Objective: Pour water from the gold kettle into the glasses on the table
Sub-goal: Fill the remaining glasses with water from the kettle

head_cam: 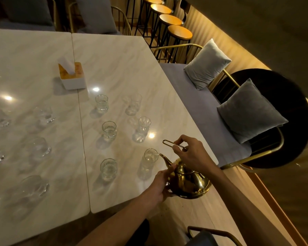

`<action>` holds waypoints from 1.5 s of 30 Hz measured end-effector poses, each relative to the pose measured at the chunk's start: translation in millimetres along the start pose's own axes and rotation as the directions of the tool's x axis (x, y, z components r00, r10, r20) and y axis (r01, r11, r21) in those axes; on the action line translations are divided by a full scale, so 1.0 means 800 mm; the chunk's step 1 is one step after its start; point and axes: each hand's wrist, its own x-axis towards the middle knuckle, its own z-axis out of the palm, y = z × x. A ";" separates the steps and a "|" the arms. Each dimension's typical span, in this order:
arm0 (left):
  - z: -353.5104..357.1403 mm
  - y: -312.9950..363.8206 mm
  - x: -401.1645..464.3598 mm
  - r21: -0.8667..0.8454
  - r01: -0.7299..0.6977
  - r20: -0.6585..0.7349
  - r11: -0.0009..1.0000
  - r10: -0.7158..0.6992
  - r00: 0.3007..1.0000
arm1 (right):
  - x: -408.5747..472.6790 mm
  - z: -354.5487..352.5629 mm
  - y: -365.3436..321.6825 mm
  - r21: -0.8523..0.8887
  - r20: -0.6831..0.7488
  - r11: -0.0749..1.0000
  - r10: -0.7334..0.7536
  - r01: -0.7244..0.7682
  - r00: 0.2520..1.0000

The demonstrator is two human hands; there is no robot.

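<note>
— Where is the gold kettle [188, 181] now, and how do I hold it?

— It hangs over the near right corner of the marble table [114, 68]. My right hand [190, 153] is closed around the wire handle [169, 143] from above; my left hand [161, 183] cups the belly from the left, fingers wrapped on it.

— And which way does the spout [164, 158] point?

— Away from me and to the left. Its tip is at the rim of the nearest glass [149, 159], just left of the kettle, and a thin stream goes in.

— Next glass, I think?

— The one beyond it [142, 128], further along the spout's line. The left hand is on that side.
</note>
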 end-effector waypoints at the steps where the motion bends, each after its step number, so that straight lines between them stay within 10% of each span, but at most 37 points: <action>1: 0.000 0.001 -0.001 0.004 -0.003 0.003 1.000 0.003 1.000 | 0.000 0.000 -0.001 -0.002 0.001 1.000 0.000 0.000 1.000; 45: -0.003 -0.016 0.000 -0.107 -0.058 0.096 0.993 0.068 0.993 | -0.002 0.002 -0.007 -0.064 0.025 0.998 0.018 -0.016 1.000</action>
